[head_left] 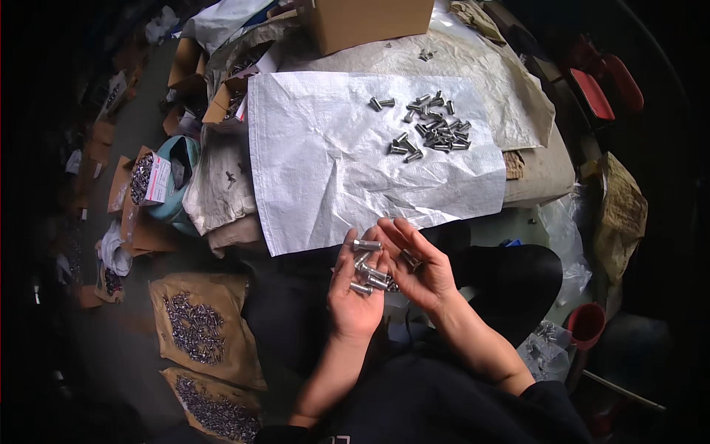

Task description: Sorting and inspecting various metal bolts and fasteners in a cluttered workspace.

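My left hand (350,292) is turned palm up just in front of the white sheet's near edge. Several short, shiny metal pins with wider heads (367,245) lie across its palm and fingers. Close beside it, my right hand (423,275) curves inward with a metal pin (409,258) in its fingers. Below and between the hands, more small metal parts (393,284) show partly. On the woven white sheet (310,170) rests a loose heap of like pins (442,133), with a few lying apart from it.
A cardboard box (366,26) stands behind the sheet. At left are open boxes of metal parts (142,177) and a teal container (177,211). Brown sacking (240,296) with many small parts lies on the floor. A red bucket (586,325) stands at right.
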The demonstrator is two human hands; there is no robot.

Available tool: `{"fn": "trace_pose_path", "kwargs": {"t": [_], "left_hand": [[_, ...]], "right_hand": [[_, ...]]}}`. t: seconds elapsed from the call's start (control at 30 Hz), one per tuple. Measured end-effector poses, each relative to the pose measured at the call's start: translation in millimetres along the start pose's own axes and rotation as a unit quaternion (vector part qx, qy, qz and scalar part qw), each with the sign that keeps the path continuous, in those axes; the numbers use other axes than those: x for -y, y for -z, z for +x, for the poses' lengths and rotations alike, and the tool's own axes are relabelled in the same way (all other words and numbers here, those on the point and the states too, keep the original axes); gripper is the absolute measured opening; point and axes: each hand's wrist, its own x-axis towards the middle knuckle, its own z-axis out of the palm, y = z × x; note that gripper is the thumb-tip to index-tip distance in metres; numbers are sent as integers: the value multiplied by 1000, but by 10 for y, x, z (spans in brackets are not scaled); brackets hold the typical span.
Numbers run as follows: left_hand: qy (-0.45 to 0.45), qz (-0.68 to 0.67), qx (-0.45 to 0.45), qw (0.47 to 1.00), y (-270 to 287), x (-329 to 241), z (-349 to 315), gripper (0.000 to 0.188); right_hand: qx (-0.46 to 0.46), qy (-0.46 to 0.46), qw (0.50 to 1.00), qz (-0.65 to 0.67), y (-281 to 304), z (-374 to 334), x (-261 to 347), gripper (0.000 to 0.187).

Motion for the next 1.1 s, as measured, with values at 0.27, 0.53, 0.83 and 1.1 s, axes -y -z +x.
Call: {"fn": "trace_pose_path", "kwargs": {"t": [0.27,0.53,0.83,1.1], "left_hand": [[-107,111,10,988,-286,231,-193,44],[-122,136,26,983,-358,197,-287,45],[-196,271,8,942,-357,230,-322,45],[-328,582,92,738,-383,310,-356,37]], "right_hand": [[49,65,996,41,-97,-203,-177,32],[88,53,994,48,-142,-254,-218,30],[33,19,999,19,-51,-274,-331,32],[46,-25,993,101,-115,-319,-282,36]]}}
